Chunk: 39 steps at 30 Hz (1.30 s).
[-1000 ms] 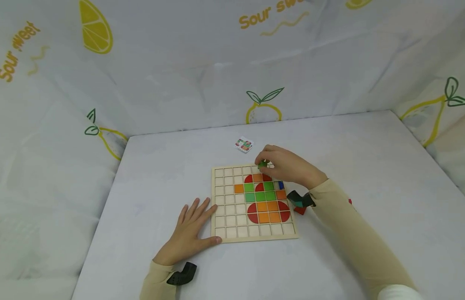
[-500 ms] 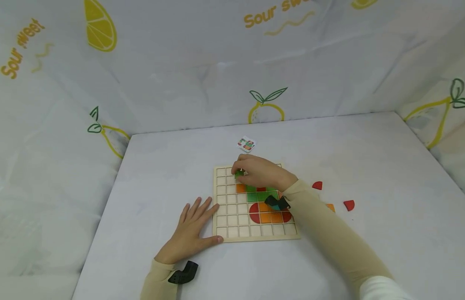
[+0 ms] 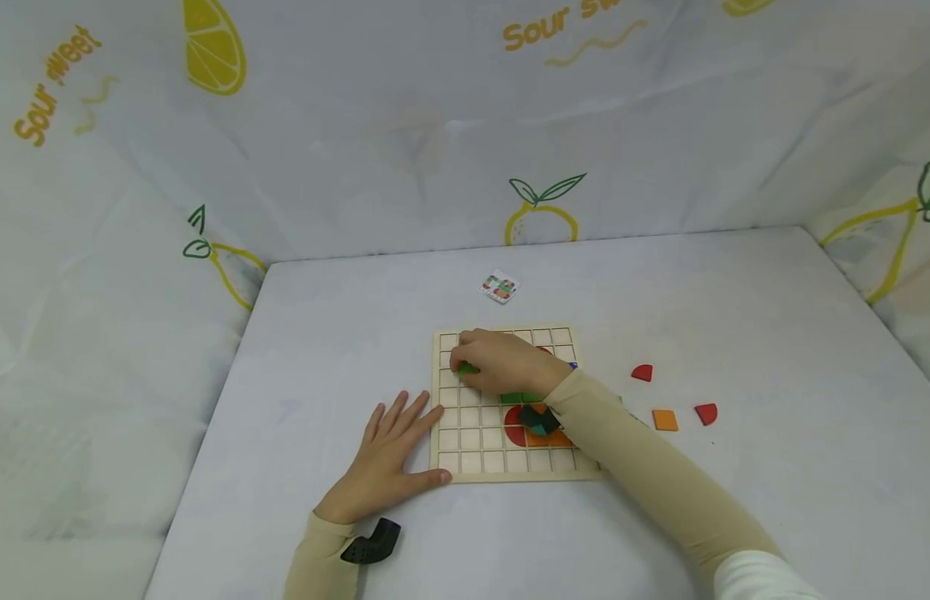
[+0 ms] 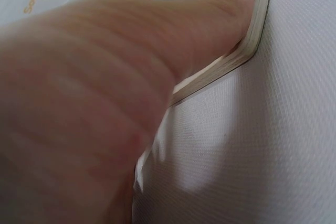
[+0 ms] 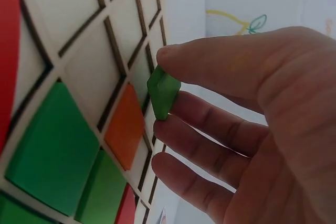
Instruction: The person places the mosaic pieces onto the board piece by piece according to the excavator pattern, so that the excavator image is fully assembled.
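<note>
A wooden grid board lies on the white table, with colored tiles set in part of it. My right hand is over the board's upper left cells. It pinches a green tile between thumb and fingers, tilted close to the grid. An orange square tile and a green square tile sit in cells nearby. My left hand lies with fingers spread at the board's left edge, its thumb touching the lower left corner. The right hand and forearm hide much of the pattern in the head view.
Right of the board lie two red quarter-circle tiles, one nearer the board and another red tile farther out. An orange square tile lies between them and my forearm. Behind the board is a small printed card.
My right hand has carried the green tile leftward across the board and a little nearer to me. The loose tiles at the right have come into sight. My left hand stays at the board's edge.
</note>
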### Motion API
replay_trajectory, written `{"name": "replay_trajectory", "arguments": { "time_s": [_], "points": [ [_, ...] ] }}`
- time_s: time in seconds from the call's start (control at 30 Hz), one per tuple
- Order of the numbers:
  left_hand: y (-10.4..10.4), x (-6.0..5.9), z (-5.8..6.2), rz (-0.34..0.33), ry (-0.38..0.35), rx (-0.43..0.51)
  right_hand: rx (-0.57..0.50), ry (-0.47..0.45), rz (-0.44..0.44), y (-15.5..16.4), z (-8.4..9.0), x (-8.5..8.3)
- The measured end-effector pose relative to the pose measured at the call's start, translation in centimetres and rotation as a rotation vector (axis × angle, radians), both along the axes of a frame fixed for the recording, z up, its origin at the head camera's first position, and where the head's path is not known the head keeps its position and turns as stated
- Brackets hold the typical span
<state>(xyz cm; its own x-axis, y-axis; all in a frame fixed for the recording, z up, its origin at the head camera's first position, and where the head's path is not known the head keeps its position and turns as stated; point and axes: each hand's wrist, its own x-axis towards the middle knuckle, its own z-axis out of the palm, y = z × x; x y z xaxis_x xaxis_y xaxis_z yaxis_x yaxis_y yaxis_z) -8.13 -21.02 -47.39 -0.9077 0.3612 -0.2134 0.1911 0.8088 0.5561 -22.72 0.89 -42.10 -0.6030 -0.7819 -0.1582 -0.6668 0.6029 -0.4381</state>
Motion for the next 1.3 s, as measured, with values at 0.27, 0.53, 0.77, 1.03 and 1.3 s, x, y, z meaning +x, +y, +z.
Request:
{"name": "replay_trajectory", "arguments": {
  "time_s": [0.27, 0.53, 0.77, 1.03, 1.3],
  "points": [
    [0.2, -0.1, 0.0, -0.004, 0.000, -0.007, 0.028, 0.050, 0.007, 0.1, -0.4, 0.4],
    [0.4, 0.0, 0.2, -0.007, 0.003, -0.009, 0.059, 0.065, 0.017, 0.2, -0.2, 0.7],
    [0.4, 0.0, 0.2, -0.009, 0.006, -0.014, 0.049, 0.095, 0.037, 0.5, -0.2, 0.9],
    [0.3, -0.1, 0.0, -0.022, 0.028, 0.020, 0.030, 0.009, 0.009, 2.1, 0.4, 0.5],
    [0.0, -0.5, 1.1, -0.050, 0.051, -0.073, -0.054, -0.083, -0.129, 6.5, 2.8, 0.0]
  ]
}}
